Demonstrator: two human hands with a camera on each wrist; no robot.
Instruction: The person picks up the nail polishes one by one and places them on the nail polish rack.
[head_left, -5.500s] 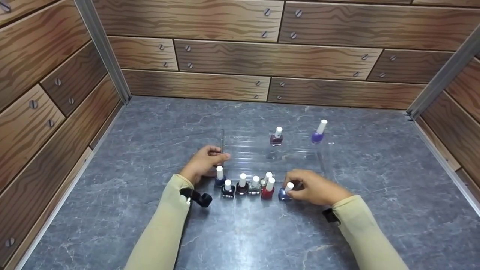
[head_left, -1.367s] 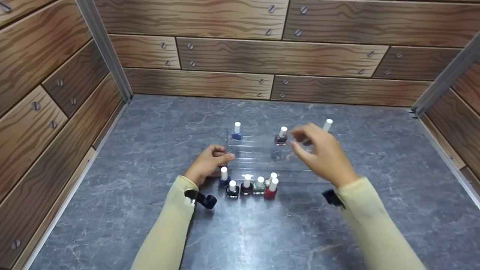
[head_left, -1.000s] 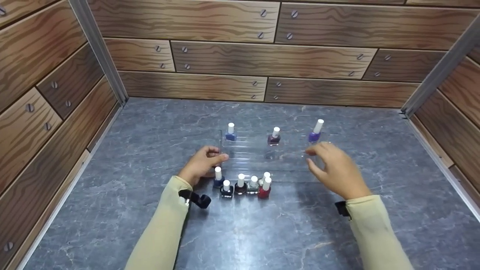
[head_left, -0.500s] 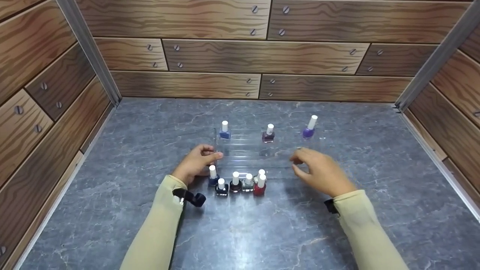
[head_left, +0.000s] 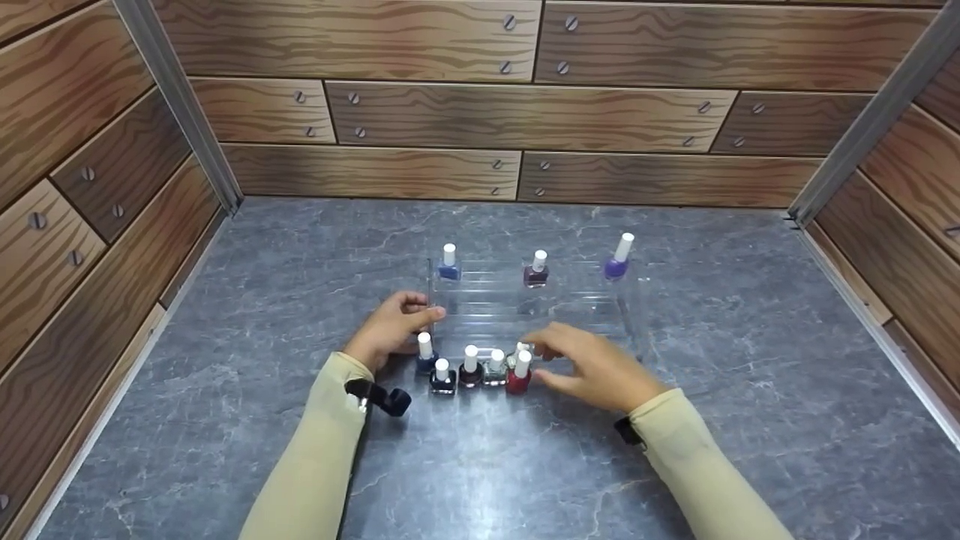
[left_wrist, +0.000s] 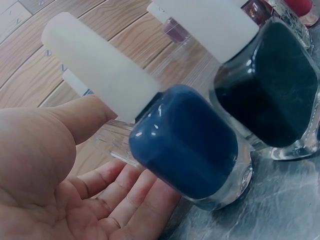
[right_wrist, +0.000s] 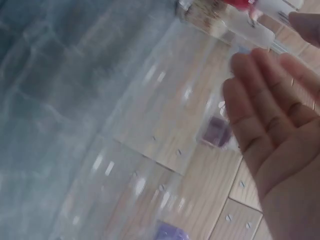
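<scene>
My left hand (head_left: 394,326) holds the left side of a clear stepped plastic rack (head_left: 480,324), thumb on one side of the edge and fingers on the other. Just in front of it stand a dark blue nail polish bottle (left_wrist: 185,142) and a blackish one (left_wrist: 270,85). My right hand (head_left: 596,367) hovers at the right end of the front row, its thumb and fingers spread beside a red nail polish bottle (head_left: 518,381) and a glittery one (head_left: 512,360) partly hidden behind it. In the right wrist view its palm (right_wrist: 295,165) holds nothing.
On the rack's top step stand a blue bottle (head_left: 449,270), a dark plum bottle (head_left: 535,277) and a purple bottle (head_left: 616,268). A dark bottle (head_left: 470,375) and a silver glitter bottle (head_left: 494,371) fill the front row's middle. Wood-patterned walls (head_left: 450,112) enclose the grey marbled table (head_left: 300,255).
The blue bottle, earlier in my right hand at the front, now stands at the rack's back left. My right hand has come back down and left to the red bottle. My left hand stays put.
</scene>
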